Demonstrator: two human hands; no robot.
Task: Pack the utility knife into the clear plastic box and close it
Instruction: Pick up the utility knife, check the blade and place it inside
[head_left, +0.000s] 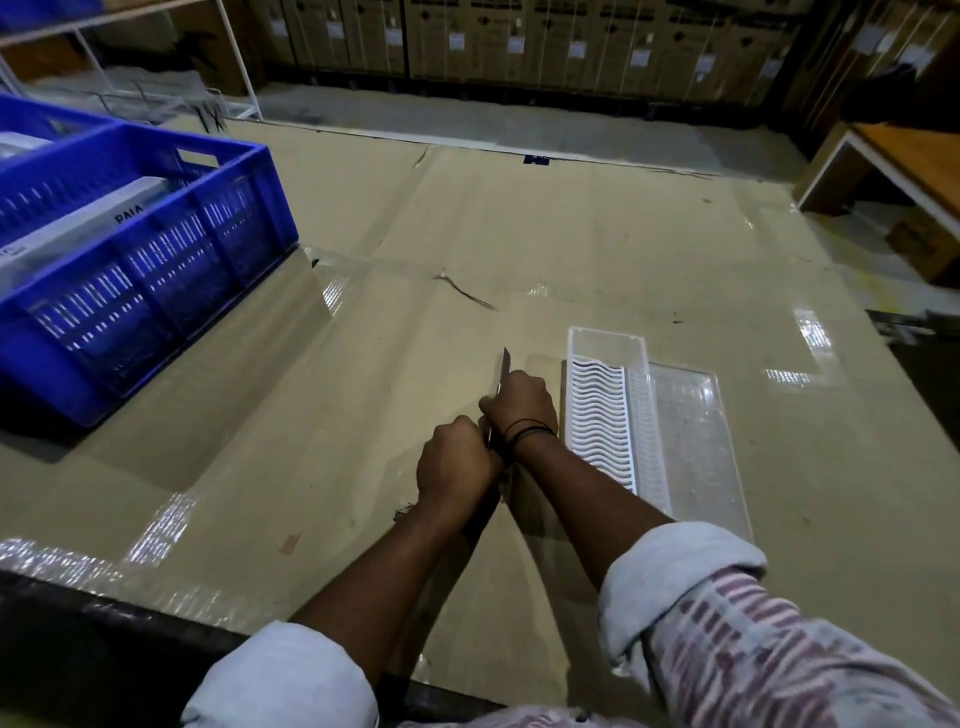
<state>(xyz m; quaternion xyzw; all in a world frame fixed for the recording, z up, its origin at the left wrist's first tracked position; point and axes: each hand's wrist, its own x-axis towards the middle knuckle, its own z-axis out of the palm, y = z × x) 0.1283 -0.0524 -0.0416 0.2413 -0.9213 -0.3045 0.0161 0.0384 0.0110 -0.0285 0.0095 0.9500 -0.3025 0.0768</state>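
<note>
Head view was the only one I had, so I read everything from it. Both hands were closed around the utility knife (500, 395) above the middle of the bench (363, 364), which was covered in flattened cardboard. The left hand (454, 465) wrapped the nearer end of the handle in a fist, and the right hand (519, 405) gripped it just ahead, the two hands touching. The blade stuck out past the right hand, pointing away from me and slightly upward. A dark band (527, 431) circled the right wrist. Just to the right of the hands lay the clear plastic box (691, 441), open, with a white ribbed insert (600, 415) along its left side; I could not tell which half was lid and which was base. The knife was beside the box, not in it. At the far left of the bench stood a blue crate (145, 270) with a pale carton (88, 228) inside.
</note>
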